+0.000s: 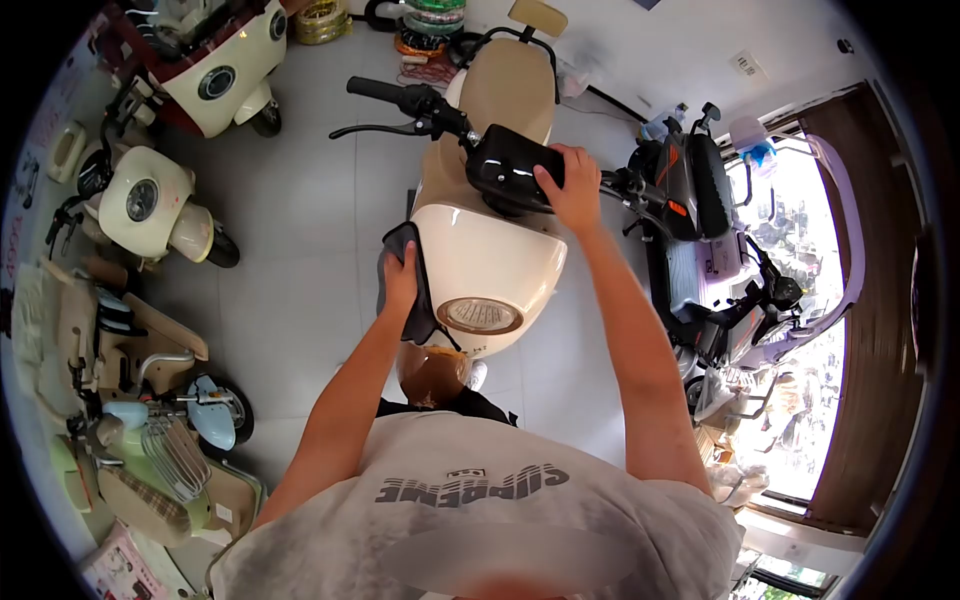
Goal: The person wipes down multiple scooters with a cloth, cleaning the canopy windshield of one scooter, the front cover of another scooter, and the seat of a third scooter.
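Observation:
A cream electric scooter (490,260) stands before me, its round-ended headlight (481,315) facing my body. My left hand (402,280) is closed around a dark grey flat piece with a black rim (420,318), held against the side of the scooter's front panel. What this piece is, I cannot make out. Up on the handlebar, my right hand (574,192) grips the corner of a glossy black handlebar cover (510,163), fingers over its far edge and thumb on top. The left-side handlebar grip (375,89) and brake lever (370,131) stick out untouched.
Cream scooters (140,200) line the left side, with a light-blue-fendered one (213,412) lower down. Dark scooters (680,190) stand close on the right by a bright window. Coiled tyres (432,20) sit at the back. Grey tile (290,300) forms the floor.

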Demonstrator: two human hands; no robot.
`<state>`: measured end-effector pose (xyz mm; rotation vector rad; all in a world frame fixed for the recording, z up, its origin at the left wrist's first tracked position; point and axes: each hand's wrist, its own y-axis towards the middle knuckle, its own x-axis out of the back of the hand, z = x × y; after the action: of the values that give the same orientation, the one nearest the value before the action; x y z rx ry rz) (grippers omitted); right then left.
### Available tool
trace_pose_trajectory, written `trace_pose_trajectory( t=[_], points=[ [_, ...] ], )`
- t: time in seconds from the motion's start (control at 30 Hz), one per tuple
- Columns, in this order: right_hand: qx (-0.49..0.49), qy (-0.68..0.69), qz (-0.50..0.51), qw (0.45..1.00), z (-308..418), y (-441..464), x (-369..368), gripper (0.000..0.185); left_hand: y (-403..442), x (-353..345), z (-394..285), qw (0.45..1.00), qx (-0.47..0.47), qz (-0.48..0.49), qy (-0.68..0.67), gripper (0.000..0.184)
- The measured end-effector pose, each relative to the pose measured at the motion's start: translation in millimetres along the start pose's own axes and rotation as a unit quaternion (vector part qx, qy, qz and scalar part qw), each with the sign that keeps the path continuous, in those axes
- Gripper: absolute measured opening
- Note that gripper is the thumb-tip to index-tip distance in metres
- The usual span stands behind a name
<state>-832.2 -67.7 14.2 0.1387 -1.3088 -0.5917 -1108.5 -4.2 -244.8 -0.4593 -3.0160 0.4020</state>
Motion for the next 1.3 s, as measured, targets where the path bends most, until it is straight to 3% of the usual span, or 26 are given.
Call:
trace_pose_trajectory(
  t=[0.03,0.1,0.17,0.23,0.33,0.67,0.83,0.9,0.97,1.1,1.3],
  points=[
    [0.002,-0.002,-0.004,1.000,-13.6,8.1,11.2,0.053,-5.4,-3.8,-6.6,0.999,-0.018,0.000,0.045,0.079],
    [0.020,0.095,0.210,0.973,-41.5,28.3,29.9,0.056,-42.9,-13.0,-70.0,0.989,-0.086,0.007,0.124,0.102],
    [0.007,0.148,0.221,0.964,-39.7,36.9,41.8,0.056,-63.5,-28.4,-101.8,0.969,-0.151,-0.003,0.195,0.114],
    [-0.019,0.150,0.279,0.948,-31.5,45.5,47.5,0.056,-72.8,-37.3,-117.8,0.965,-0.131,-0.014,0.225,0.121],
    [0.030,0.038,0.242,0.969,-12.7,42.0,58.3,0.057,-72.2,-37.5,-119.6,0.967,-0.132,-0.016,0.215,0.121],
    [0.046,0.015,0.171,0.984,-9.9,17.1,48.3,0.051,-71.4,-36.5,-111.2,0.969,-0.148,-0.024,0.194,0.122],
    [0.012,0.050,-0.055,0.997,20.6,-48.7,20.4,0.049,-67.9,-33.8,-111.3,0.972,-0.150,-0.019,0.181,0.122],
    [0.127,0.046,-0.012,0.991,38.3,-94.1,-1.8,0.047,-65.7,-34.8,-110.8,0.973,-0.152,-0.021,0.175,0.121],
    [0.164,0.069,0.067,0.982,56.1,-115.0,-8.9,0.047,-65.2,-34.7,-107.6,0.973,-0.154,-0.026,0.171,0.121],
    [0.121,0.115,0.067,0.984,60.1,-126.1,-17.6,0.053,-49.5,-33.7,-101.4,0.976,-0.143,-0.026,0.161,0.118],
    [0.143,0.047,0.118,0.981,60.2,-121.1,-15.9,0.062,-14.6,-25.5,-76.6,0.993,-0.106,-0.013,0.043,0.101]
  ],
)
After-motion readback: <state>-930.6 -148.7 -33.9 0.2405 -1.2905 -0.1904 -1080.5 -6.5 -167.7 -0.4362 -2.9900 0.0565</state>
